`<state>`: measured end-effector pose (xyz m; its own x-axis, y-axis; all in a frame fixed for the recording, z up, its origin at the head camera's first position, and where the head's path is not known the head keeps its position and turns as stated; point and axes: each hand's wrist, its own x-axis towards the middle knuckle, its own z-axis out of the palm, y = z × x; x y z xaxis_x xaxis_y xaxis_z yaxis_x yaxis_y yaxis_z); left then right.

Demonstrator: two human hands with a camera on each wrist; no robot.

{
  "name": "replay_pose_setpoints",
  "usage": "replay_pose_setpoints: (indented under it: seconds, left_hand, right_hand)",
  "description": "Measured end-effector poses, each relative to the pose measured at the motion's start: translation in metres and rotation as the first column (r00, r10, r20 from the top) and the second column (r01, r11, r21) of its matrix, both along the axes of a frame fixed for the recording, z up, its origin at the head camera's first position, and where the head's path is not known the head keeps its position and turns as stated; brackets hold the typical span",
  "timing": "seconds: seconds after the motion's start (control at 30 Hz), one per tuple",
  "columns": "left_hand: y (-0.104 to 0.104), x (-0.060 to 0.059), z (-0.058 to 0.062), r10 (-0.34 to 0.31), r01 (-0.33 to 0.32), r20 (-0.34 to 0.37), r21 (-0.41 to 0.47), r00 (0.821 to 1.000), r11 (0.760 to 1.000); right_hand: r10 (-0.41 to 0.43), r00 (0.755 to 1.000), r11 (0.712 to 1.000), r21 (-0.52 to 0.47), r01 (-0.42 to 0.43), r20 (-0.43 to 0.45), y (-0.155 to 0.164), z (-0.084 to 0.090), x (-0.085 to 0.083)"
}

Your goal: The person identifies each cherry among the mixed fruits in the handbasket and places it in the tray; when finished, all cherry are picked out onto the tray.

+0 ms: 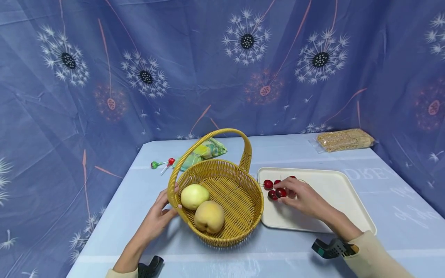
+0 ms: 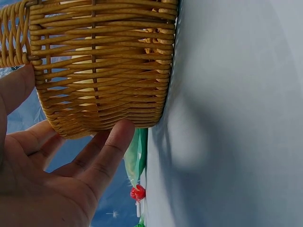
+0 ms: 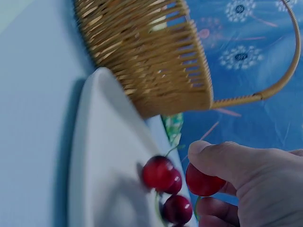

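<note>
A woven yellow basket (image 1: pixel 240 193) with an arched handle stands on the blue table and holds a pale green apple (image 1: pixel 194 195) and a peach (image 1: pixel 209 216). My left hand (image 1: pixel 170 200) grips the basket's left rim, thumb on the rim and fingers (image 2: pixel 111 146) against the outer wall (image 2: pixel 99 71). To the right lies a cream tray (image 1: pixel 333 189) with a few dark red cherries (image 1: pixel 268 184) at its left end. My right hand (image 1: pixel 283 192) rests on the tray and pinches one cherry (image 3: pixel 204 183) under the thumb. Other cherries (image 3: pixel 158 172) lie beside it.
Behind the basket lie a green snack packet (image 1: pixel 205 152) and two lollipops (image 1: pixel 160 164). A clear bag of grain (image 1: pixel 344 139) sits at the table's back right. Blue patterned cloth walls in the table on three sides. The tray's right half is bare.
</note>
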<state>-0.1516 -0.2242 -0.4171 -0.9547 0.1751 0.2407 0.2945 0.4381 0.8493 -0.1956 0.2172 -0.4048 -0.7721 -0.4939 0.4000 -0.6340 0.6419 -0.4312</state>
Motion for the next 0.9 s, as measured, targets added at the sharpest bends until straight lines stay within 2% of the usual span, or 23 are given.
replay_pose_setpoints:
  seconds: [0.1,0.2,0.4,0.67,0.9]
  left_hand:
    - [-0.001,0.0,0.0,-0.005,0.005,0.001,0.001,1.0,1.0]
    - [-0.002,0.0,0.0,-0.01,0.01,-0.004,0.006,1.0,1.0]
    - [-0.002,0.0,-0.001,-0.006,0.006,-0.019,-0.002,1.0,1.0]
    - [-0.002,0.0,0.001,-0.005,0.005,-0.009,-0.017,1.0,1.0]
    - [-0.004,-0.001,0.003,-0.029,0.029,-0.002,-0.004,1.0,1.0]
  right_hand:
    - [-0.032,0.998,0.999,0.039,0.034,-0.058,0.006,-0.011,0.0]
    - [-0.064,0.995,0.994,0.085,0.071,-0.082,0.01,-0.019,0.0]
    - [-0.121,0.992,0.981,0.149,0.126,-0.043,0.011,-0.03,0.001]
    - [-0.162,0.986,0.973,0.171,0.154,0.036,0.011,-0.034,0.002]
    - [-0.158,0.987,0.975,0.158,0.157,-0.004,0.014,-0.029,0.002]
